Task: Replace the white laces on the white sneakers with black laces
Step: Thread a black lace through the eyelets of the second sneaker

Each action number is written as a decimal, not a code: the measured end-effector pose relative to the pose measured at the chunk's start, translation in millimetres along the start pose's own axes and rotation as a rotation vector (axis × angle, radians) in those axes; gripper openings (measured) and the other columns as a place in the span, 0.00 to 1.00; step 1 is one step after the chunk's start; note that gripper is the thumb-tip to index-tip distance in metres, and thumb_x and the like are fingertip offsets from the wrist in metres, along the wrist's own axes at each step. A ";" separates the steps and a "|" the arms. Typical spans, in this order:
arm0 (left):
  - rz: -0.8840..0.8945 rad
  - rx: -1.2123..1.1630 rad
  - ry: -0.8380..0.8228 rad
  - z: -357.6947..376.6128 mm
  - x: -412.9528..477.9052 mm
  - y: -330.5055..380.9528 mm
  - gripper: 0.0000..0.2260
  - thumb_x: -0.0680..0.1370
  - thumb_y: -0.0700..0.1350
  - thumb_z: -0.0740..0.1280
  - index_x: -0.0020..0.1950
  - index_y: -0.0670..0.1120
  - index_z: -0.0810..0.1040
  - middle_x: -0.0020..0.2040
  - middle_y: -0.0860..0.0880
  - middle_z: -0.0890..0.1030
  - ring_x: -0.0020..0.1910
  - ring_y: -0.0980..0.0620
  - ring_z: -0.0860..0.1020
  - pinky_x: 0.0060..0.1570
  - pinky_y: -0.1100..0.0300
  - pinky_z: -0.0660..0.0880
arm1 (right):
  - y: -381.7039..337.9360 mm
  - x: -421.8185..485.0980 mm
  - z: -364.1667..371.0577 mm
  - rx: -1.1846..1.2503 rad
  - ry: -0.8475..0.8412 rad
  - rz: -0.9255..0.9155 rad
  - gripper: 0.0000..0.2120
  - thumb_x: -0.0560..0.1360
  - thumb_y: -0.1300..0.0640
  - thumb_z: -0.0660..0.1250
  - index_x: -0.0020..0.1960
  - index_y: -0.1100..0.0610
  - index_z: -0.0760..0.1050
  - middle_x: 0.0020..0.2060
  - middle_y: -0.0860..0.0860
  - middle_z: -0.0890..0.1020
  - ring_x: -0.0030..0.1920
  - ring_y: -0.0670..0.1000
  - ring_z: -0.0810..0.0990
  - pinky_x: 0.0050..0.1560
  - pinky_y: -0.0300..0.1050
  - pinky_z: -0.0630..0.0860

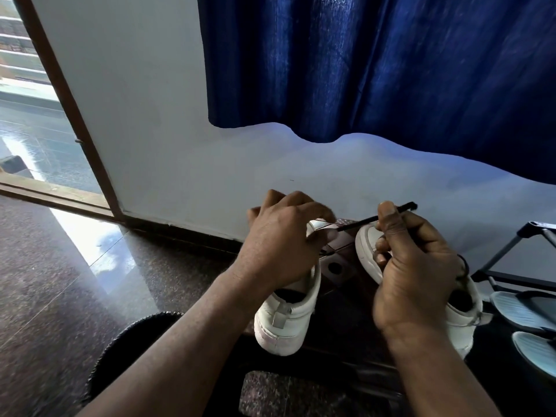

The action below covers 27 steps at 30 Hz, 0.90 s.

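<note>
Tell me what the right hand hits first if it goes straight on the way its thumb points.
Probably the white wall; nothing shows between it and the right hand, which pinches the black lace, though depth is hard to judge.

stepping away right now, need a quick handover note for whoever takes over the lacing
Left hand grips the left sneaker at its lace area.
Right hand pinches the black lace, which runs toward the left sneaker; its tip sticks out past the thumb.
Right sneaker sits behind the right hand.
Done: black lace started on the left sneaker; eyelets hidden, progress unclear.
Left: finish threading it, then check the right sneaker.
</note>
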<state>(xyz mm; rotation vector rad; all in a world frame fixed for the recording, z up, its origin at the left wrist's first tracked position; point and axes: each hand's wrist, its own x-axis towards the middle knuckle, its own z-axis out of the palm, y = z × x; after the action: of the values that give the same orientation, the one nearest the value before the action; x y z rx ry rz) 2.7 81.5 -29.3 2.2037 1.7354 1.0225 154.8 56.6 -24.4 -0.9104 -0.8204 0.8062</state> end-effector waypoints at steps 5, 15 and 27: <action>0.142 -0.185 0.065 7.4 -1.5 16.0 0.05 0.79 0.57 0.71 0.53 0.61 0.84 0.55 0.64 0.81 0.60 0.55 0.70 0.56 0.43 0.73 | 4.2 -5.2 3.8 -0.040 -0.036 -0.042 0.11 0.71 0.50 0.76 0.38 0.57 0.81 0.28 0.46 0.78 0.30 0.45 0.74 0.35 0.39 0.73; 0.091 -0.190 0.043 8.3 -2.2 11.4 0.10 0.78 0.62 0.70 0.59 0.65 0.81 0.59 0.64 0.79 0.63 0.55 0.69 0.59 0.44 0.72 | 6.3 2.6 -4.0 -0.094 -0.001 -0.056 0.09 0.77 0.53 0.75 0.37 0.51 0.83 0.29 0.45 0.79 0.30 0.44 0.74 0.37 0.42 0.73; -0.108 -0.161 -0.049 -10.4 2.9 -8.1 0.07 0.75 0.57 0.76 0.49 0.59 0.81 0.46 0.61 0.82 0.49 0.59 0.76 0.53 0.54 0.77 | 15.4 6.2 -7.6 -0.152 0.016 -0.158 0.03 0.77 0.54 0.76 0.45 0.50 0.84 0.36 0.45 0.86 0.39 0.46 0.83 0.44 0.46 0.78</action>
<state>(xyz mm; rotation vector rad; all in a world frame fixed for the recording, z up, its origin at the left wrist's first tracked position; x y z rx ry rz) -9.7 83.8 -24.4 1.9979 1.6681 1.0352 160.5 65.3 -39.5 -0.9716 -0.9373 0.6044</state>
